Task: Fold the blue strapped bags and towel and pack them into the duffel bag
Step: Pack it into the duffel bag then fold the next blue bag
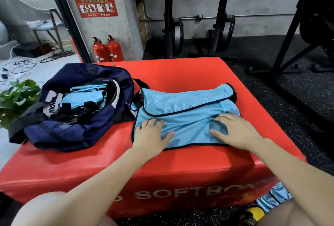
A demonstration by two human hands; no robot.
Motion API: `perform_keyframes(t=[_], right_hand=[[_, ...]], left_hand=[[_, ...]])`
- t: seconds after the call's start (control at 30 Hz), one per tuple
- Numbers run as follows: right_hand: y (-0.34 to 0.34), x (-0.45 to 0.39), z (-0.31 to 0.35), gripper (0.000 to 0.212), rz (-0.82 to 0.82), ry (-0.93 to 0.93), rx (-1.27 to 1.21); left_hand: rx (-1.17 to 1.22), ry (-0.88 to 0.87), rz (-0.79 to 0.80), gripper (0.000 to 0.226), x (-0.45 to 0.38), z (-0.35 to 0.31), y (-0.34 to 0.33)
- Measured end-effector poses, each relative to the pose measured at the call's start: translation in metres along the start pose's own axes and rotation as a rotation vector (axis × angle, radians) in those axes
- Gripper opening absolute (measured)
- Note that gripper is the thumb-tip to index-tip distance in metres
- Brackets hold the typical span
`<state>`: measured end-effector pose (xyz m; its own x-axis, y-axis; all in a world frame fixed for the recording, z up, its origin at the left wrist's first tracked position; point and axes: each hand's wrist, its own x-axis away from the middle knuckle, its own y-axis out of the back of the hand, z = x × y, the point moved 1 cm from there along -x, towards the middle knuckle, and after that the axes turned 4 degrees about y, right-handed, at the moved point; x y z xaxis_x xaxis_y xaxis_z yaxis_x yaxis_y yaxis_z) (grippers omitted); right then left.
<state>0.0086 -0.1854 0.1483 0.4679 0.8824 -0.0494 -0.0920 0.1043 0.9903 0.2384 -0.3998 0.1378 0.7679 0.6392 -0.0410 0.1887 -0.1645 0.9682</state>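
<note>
A: Blue strapped bag (184, 115) lies flat on the red soft box (180, 74), just right of the navy duffel bag (75, 110); where do the hands sit?

B: Both rest on its near half; the left hand (150, 135) lies flat near the left edge, the right hand (233, 131) lies spread toward the right; neither grip is closed on anything, the fingers are straight and pressing the cloth.

A: And the duffel?

B: Unzipped and gaping; more light-blue cloth (85, 95) and black straps already lie inside; no towel can be made out.

A: How should the fold go?

B: Probably smooth the wrinkles outward first; tuck the black strap (139, 83) in so it doesn't trail; then bring one side over evenly, keeping the trimmed edges aligned; a tight, flat packet will likely slide in beside what is packed.
</note>
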Motion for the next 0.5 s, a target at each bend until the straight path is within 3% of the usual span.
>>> perform_keyframes(t=[0.1,0.2,0.33,0.5], right_hand=[[0.01,-0.016,0.022,0.044,-0.309,0.004,-0.046],[0.008,-0.043,0.037,0.016,-0.396,0.055,-0.127],[-0.002,-0.078,0.045,0.028,-0.337,0.196,-0.156],[-0.004,-0.101,0.046,0.044,-0.163,0.135,-0.105]], left_hand=[[0.122,-0.096,-0.184,0.045,-0.022,-0.008,0.011],[0.089,-0.197,-0.221,0.036,-0.045,-0.014,0.011],[0.004,-0.213,-0.161,0.04,-0.066,-0.015,0.001],[-0.017,-0.22,-0.138,0.041,-0.078,-0.005,-0.002]])
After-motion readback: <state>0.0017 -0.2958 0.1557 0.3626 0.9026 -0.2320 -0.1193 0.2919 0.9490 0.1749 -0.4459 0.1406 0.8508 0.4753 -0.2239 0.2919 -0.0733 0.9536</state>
